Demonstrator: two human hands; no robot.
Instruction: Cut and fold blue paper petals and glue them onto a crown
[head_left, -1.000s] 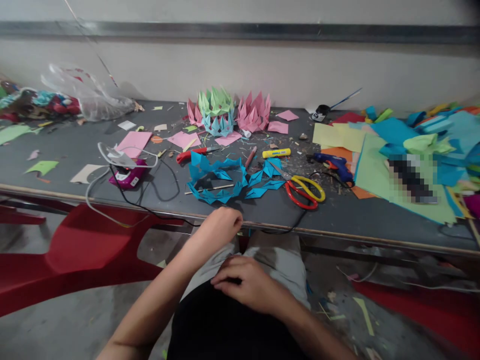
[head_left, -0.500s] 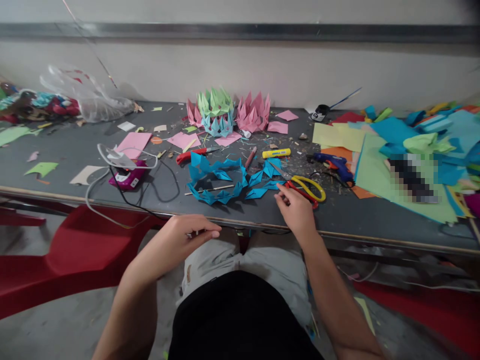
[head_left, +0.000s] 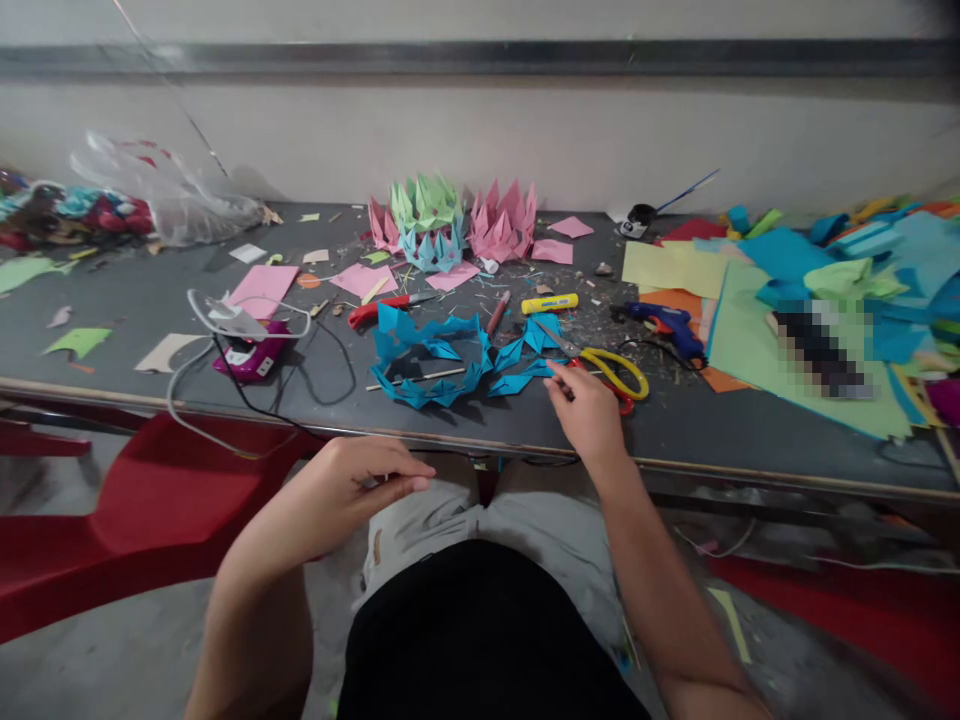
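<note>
In the head view my left hand (head_left: 366, 478) hovers over my lap at the table's front edge, fingers stretched out and holding nothing. My right hand (head_left: 590, 415) reaches over the table, its fingers loosely bent. Its fingertips are at the near end of folded blue paper pieces (head_left: 512, 383); whether they touch is unclear. Just behind that hand lie scissors (head_left: 604, 358) with a yellow and a red handle, the red one partly covered. A ring-shaped blue paper crown (head_left: 391, 342) sits left of the loose pieces, with a thin stick across it.
Behind stand pink, green and light-blue paper crowns (head_left: 427, 205). A glue stick (head_left: 550, 303), red-handled tool (head_left: 371, 312) and blue glue gun (head_left: 670, 325) lie nearby. Coloured paper (head_left: 780, 345) is piled right. A purple power adapter (head_left: 259, 362) with cables sits left.
My right hand has risen from my lap to the blue pieces and scissors. My left hand has drawn back left from the table edge, and its fingers have straightened.
</note>
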